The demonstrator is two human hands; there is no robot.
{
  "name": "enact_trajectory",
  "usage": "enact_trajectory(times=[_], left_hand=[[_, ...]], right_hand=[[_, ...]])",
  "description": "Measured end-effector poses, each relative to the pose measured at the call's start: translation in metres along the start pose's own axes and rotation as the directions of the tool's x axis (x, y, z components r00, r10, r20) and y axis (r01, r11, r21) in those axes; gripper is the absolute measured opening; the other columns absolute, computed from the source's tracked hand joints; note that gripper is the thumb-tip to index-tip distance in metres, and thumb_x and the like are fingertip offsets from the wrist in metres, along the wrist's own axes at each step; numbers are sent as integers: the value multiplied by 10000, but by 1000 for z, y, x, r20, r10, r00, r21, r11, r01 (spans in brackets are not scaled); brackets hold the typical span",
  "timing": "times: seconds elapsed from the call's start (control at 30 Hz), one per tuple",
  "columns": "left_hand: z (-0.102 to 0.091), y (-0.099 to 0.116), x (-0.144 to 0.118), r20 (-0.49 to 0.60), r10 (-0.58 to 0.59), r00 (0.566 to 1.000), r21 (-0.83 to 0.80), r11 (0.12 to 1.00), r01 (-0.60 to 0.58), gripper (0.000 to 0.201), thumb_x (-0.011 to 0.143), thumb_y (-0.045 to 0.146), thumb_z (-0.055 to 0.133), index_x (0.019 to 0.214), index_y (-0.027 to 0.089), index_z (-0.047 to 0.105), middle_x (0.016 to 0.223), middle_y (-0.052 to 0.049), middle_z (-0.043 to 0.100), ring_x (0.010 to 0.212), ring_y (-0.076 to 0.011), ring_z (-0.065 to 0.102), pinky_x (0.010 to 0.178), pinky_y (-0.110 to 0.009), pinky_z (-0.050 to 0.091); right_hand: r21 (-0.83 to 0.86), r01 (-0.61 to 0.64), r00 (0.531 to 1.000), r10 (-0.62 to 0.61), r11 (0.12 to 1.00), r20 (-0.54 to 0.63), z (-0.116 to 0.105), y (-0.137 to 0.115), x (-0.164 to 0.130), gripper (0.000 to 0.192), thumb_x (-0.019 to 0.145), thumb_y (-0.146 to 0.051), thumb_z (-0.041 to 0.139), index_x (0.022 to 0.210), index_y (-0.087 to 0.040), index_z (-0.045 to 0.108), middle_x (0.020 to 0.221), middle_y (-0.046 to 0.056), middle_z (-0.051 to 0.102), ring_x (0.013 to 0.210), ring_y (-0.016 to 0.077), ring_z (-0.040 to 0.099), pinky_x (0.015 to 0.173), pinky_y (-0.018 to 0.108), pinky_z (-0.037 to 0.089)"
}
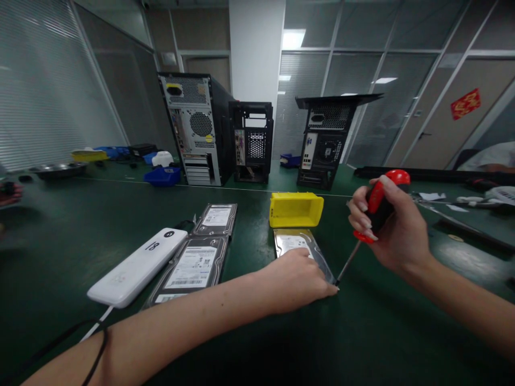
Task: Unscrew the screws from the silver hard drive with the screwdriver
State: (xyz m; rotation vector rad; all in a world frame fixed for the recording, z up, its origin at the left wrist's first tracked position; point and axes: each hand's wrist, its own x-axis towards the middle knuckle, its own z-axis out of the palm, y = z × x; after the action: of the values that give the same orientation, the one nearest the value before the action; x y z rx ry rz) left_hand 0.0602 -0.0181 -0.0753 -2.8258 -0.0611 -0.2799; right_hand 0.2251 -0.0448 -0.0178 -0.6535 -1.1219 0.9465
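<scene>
My right hand (390,220) is wrapped around the red and black handle of a screwdriver (349,261), which slants down to the left. Its tip meets the near right corner of a hard drive (287,239), right beside my left fingertip. Across the near part of that drive lies my left hand (300,281), fingers curled and gripping it; the fingers' far side and the drive's near edge are hidden beneath the hand. Just behind the drive, a yellow plastic bin (296,210) lies on its side with its opening towards me. Whether a screw sits under the tip I cannot tell.
Left of the drive lie more hard drives (217,216) and a white power bank (137,268) with a cable. Computer cases (219,128) stand along the back of the green table (249,214). A blue bin (162,176) and metal bowl (60,170) sit back left. Another person's sleeve (493,157) shows far right.
</scene>
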Motion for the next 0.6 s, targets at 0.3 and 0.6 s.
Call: enact_trajectory(times=[0.3,0.6], left_hand=[[0,0,0,-11,3,1000,-10,1000,-3,268,790,164,699,1050,213,653,772,-1,715,674,-169,650,589,-309,378],[0,0,1,-25,1,1000,-5,1000,-1,198,794,135,685,979,201,665,781,-10,714,684,-174,657,598,-295,402]], right_hand=[[12,33,998,-32,999,-47,-2,1,1,151,833,-381,518,789,-237,528,618,-17,401,430,80,327,321,208,187],[33,25,996,-23,999,-88,-1,-3,0,183,864,-360,465,762,-239,556,603,-12,373,431,83,296,332,225,132]])
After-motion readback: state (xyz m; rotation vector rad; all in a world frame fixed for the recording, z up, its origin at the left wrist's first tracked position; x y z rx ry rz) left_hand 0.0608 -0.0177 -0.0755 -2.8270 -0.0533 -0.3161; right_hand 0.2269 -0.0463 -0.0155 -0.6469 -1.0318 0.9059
